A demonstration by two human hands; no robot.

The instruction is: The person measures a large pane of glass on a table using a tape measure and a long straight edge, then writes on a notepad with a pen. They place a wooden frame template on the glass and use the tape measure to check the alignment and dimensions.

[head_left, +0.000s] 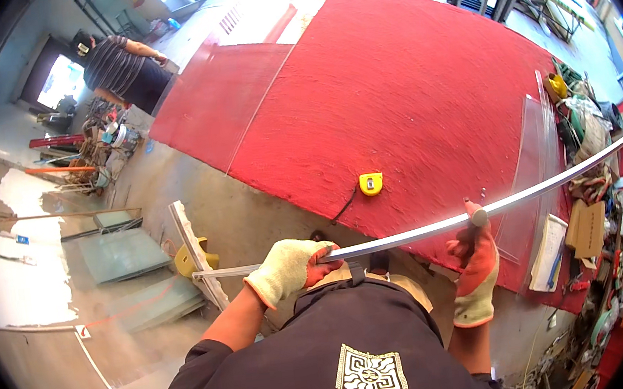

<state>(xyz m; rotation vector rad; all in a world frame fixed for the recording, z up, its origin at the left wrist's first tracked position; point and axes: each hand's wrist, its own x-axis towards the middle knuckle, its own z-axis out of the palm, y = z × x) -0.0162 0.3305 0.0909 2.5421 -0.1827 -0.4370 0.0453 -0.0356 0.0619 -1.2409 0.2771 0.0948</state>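
A long silver metal straightedge (407, 237) crosses in front of me, its curve owing at least partly to the lens. My left hand (289, 271), in a cream glove with a red palm, is closed round it near its left end. At that end a pale, worn crosspiece (194, 248) meets it at an angle. My right hand (475, 272), gloved alike, grips the straightedge further right, with fingertips over it; a round beige spot shows there, which I cannot make out. Beyond lies a yellow tape measure (371, 184) on the red-covered table (408, 101).
Clear glass sheets (247, 87) lie on the table's far left, with narrower glass strips (530, 145) at right. Tools and cardboard (588, 230) crowd the right edge. Glass panes (124, 254) and a yellow stool (186, 261) stand left. A person (120, 70) stands beyond, at far left.
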